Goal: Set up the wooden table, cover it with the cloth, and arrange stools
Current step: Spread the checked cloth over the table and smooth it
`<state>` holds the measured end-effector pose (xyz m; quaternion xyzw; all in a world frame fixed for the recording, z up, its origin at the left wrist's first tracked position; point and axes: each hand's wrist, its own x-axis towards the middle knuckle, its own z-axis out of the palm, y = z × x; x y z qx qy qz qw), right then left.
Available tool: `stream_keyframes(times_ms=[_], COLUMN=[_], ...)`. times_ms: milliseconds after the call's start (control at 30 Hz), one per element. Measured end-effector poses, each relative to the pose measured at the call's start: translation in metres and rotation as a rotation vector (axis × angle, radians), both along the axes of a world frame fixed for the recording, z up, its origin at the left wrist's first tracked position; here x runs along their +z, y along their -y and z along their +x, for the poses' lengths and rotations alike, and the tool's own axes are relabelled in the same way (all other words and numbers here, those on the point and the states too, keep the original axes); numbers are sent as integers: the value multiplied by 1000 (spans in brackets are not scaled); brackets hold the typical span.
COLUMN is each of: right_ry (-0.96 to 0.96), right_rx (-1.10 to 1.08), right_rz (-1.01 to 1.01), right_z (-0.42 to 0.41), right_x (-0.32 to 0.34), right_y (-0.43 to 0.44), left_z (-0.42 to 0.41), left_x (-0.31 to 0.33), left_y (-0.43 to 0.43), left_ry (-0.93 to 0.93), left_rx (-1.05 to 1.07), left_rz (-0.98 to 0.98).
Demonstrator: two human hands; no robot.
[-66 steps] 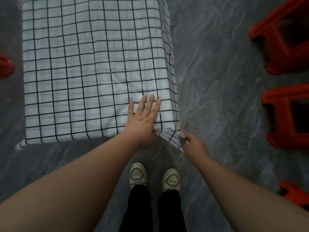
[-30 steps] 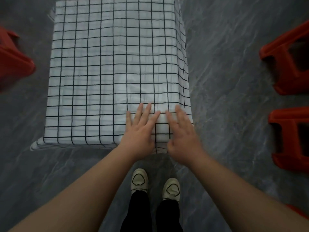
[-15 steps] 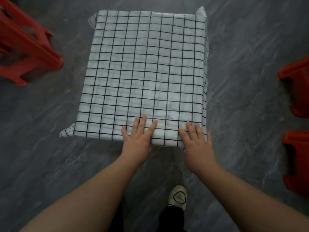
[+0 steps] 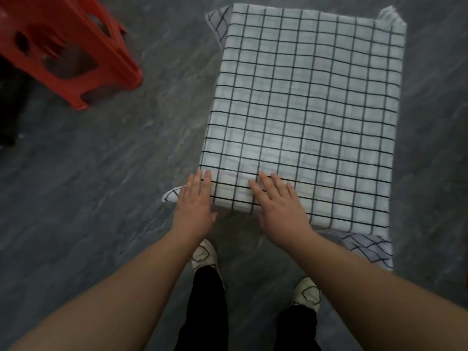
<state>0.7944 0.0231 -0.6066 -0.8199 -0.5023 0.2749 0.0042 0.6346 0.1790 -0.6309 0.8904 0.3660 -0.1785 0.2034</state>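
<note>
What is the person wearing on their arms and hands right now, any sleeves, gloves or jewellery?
Nothing shows on either arm: both forearms are bare to the frame edge, with no sleeves in view. The left hand and right hand have no gloves, rings, watch or bands visible. Lower down, black trousers and pale shoes with dark outline markings show.

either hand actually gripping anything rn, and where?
Nothing gripped. Left hand and right hand lie flat, fingers extended, on the checked cloth along the table's near edge.

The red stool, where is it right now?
The red stool lies tipped on the grey floor at upper left, apart from the checked cloth, beyond the left hand.
</note>
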Motion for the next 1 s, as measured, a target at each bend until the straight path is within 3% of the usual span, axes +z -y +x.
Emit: stream_keyframes(times_ms=[133,233,400,567,700,833,933,1000], right_ry=[-2,22,72,98,156,213,245,252], right_rx=[-3,-32,-82,-90,-82,-67,-60,-57], right_rz=[-60,-113,-136,-134,-120,-67,-37,-25], right_z=[-20,-26,-36,-42,-48,-49,-52,-52], right_x=[-8,-11,-21,-27,-34,-45,-51,-55], right_y=[-24,-30,-33,-33,-31,-30,-27,-25], left_z=[-14,-24,-52,-55,-59,-57,-57,-66], left_x=[-14,-27,-48,-71,-86,-105,-115,-123], left_y=[-25,-43,-66,-71,-73,-89,-98,-99], left_ry=[154,132,-97,-35,-107,-134,-368,-418], left_rx=[131,357,162,190,233,130,12,33], left_rz=[-264,-433,-438,-547,-744,-469,-467,-527])
